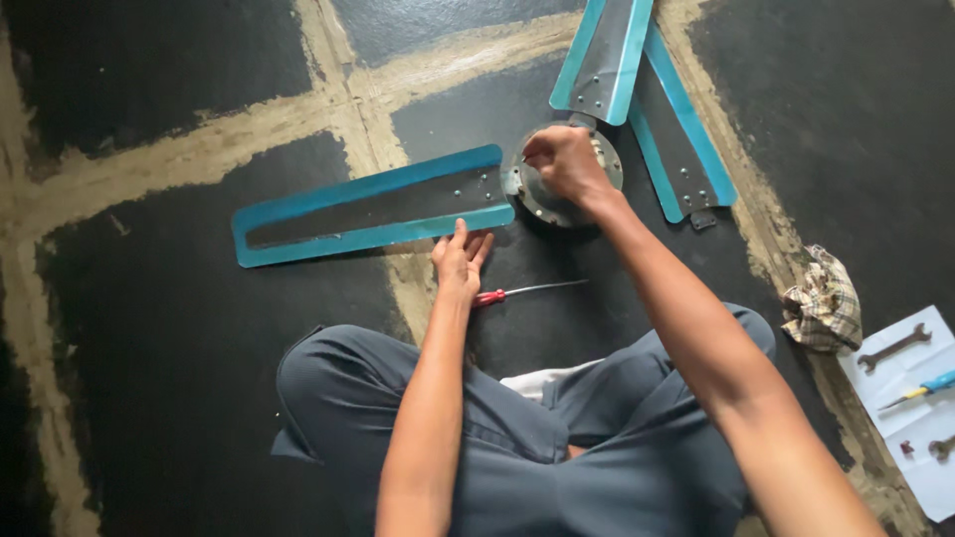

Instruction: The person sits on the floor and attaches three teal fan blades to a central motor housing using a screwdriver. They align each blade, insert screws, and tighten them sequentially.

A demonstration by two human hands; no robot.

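Observation:
A ceiling fan lies on the dark floor with its round metal motor hub (532, 201) in the middle. My right hand (565, 162) rests on top of the hub with its fingers bunched at the upper left rim; whatever they pinch is hidden. A long blade (368, 207), dark with blue edges, reaches left from the hub. My left hand (460, 261) lies flat with its fingertips touching this blade's near edge. A red-handled screwdriver (527, 291) lies on the floor, its handle partly under that hand.
Two more blue-edged blades point up (604, 55) and right (681, 139). A crumpled checked cloth (823, 301) lies at right. Beside it a white sheet (920, 428) carries a wrench (893, 348) and a blue-handled screwdriver (930, 386). My crossed legs in grey trousers (477, 438) fill the foreground.

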